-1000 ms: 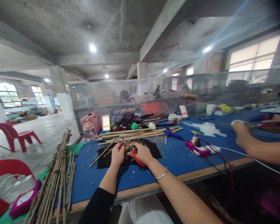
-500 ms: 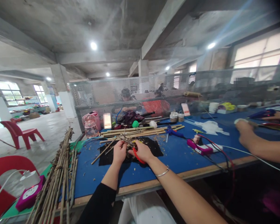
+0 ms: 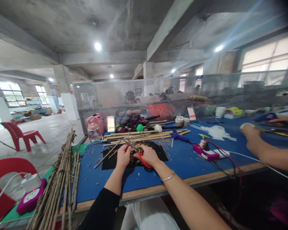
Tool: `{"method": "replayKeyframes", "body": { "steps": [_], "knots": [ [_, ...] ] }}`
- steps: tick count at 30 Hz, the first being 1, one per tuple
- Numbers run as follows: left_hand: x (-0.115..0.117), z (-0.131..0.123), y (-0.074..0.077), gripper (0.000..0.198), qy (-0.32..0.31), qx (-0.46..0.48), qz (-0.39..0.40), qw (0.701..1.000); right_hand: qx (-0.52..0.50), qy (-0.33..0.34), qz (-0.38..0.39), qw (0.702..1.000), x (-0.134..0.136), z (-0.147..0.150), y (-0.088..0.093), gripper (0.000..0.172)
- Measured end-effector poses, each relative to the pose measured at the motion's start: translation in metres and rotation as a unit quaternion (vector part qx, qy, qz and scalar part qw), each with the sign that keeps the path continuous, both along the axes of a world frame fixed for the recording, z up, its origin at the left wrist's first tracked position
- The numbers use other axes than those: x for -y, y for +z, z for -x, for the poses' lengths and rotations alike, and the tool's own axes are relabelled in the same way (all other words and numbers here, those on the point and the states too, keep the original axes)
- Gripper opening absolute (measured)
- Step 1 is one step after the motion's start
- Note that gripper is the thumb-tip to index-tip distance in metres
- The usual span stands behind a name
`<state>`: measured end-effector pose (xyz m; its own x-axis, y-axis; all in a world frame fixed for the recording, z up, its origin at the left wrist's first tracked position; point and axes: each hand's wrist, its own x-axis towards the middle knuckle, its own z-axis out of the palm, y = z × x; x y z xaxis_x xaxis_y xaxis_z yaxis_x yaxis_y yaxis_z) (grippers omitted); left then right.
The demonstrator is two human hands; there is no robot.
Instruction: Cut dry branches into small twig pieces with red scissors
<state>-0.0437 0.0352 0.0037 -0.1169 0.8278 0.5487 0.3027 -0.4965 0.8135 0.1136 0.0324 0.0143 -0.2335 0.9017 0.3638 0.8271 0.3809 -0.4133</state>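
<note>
My right hand is wrapped round the red handles of a pair of scissors, whose metal blades point up and left. My left hand is pinched close beside the blades; what it holds is too small to make out. Both hands are over a black cloth strewn with light scraps. Thin sticks lie at the cloth's left side. Behind the hands, several longer bamboo sticks lie across the blue table.
Bundled twigs lie at the left edge. Beyond stand a pink bag and a mesh divider. To the right are a blue glue gun, a purple power strip, cables and another person's hands.
The scissor blades look closer together than before, and my hands have barely moved. The other person's hand at the right has shifted slightly.
</note>
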Motion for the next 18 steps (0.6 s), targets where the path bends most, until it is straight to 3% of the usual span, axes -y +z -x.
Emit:
{"method": "replayKeyframes", "body": {
  "steps": [5,10,14,18],
  "knots": [
    [-0.002,0.002,-0.002,0.028,0.008,-0.005,0.016,1.000,0.006,-0.011,0.017,1.000,-0.001,0.000,0.000,0.041],
    [-0.003,0.007,-0.003,0.023,0.070,-0.044,0.063,0.995,0.000,-0.023,-0.017,1.000,-0.001,-0.003,0.002,0.040],
    [-0.003,0.011,-0.004,0.021,0.098,-0.094,0.091,0.987,-0.063,0.006,-0.009,0.998,-0.007,-0.008,-0.005,0.037],
    [-0.007,0.013,-0.008,0.025,0.152,-0.053,0.066,0.985,-0.150,0.018,-0.012,0.988,-0.016,-0.014,-0.010,0.040]
  ]
}}
